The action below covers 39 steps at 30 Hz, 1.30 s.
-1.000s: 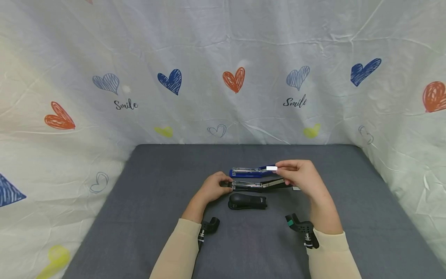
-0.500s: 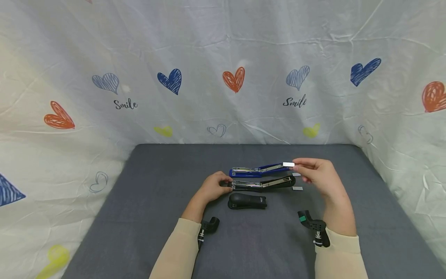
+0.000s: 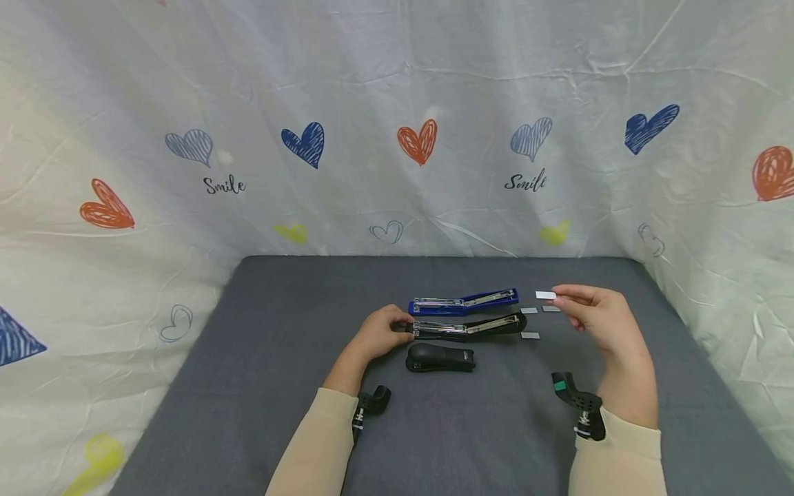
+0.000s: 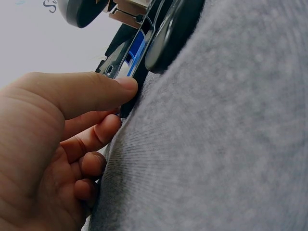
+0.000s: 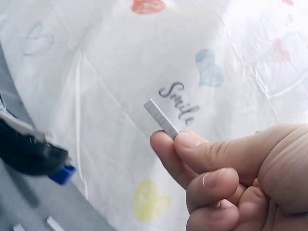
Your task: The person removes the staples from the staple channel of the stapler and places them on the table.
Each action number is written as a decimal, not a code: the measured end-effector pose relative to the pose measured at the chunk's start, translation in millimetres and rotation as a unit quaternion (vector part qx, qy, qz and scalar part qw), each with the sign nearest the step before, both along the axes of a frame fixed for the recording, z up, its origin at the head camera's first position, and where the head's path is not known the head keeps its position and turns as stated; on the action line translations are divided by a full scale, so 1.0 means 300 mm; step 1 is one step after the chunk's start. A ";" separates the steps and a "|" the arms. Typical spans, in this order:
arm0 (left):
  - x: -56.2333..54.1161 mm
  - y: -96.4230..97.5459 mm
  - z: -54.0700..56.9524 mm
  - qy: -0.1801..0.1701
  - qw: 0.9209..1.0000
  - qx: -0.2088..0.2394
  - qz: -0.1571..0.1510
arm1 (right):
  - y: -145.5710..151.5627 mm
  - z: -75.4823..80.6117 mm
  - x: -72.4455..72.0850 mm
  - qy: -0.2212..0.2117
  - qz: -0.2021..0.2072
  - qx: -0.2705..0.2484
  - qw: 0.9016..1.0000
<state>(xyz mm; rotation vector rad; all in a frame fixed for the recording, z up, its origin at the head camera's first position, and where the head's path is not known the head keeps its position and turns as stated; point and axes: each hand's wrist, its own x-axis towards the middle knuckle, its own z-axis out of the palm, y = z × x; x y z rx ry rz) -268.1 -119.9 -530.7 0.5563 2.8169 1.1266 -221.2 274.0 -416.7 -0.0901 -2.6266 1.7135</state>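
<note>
My right hand [image 3: 598, 313] pinches a strip of staples [image 5: 161, 119] by one end between thumb and forefinger, above the table to the right of the staplers. The left hand [image 3: 380, 334] pinches the left end of an unfolded black stapler [image 3: 437, 332]; in the left wrist view, the thumb [image 4: 98, 94] lies on its dark edge. Behind it is an unfolded blue stapler [image 3: 437, 308], its metal channel showing. A closed black stapler [image 3: 440, 359] lies nearest the person. Loose staple strips lie by the stapler tips: one strip [image 3: 528, 311], another [image 3: 551, 309], and a third [image 3: 530, 335].
A dark grey cloth [image 3: 298, 331] covers the table. Behind and beside it hangs a white curtain [image 3: 347, 207] printed with hearts and "Smile". Each wrist carries a black camera mount [image 3: 579, 399] that juts inward over the table.
My right hand has moved rightward with the staple strip, from over the blue stapler's tip to beyond it, uncovering the loose strips. The left hand and the staplers stay put.
</note>
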 end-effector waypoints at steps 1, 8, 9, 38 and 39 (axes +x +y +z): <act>0.000 0.000 0.000 0.000 1.000 0.001 0.000 | 0.007 -0.004 0.002 -0.006 -0.007 0.006 1.000; 0.000 0.000 0.001 -0.001 1.000 0.002 0.001 | 0.057 -0.034 -0.001 -0.041 -0.010 0.026 0.999; -0.001 0.000 0.001 -0.001 1.000 0.002 0.000 | 0.063 -0.037 -0.001 -0.047 -0.006 0.027 0.999; 0.001 0.002 0.002 -0.005 1.000 0.000 0.000 | 0.140 -0.200 -0.056 -0.161 0.033 0.120 0.979; 0.001 0.002 0.002 -0.004 1.000 0.000 0.000 | 0.136 -0.201 -0.057 -0.160 0.030 0.124 0.979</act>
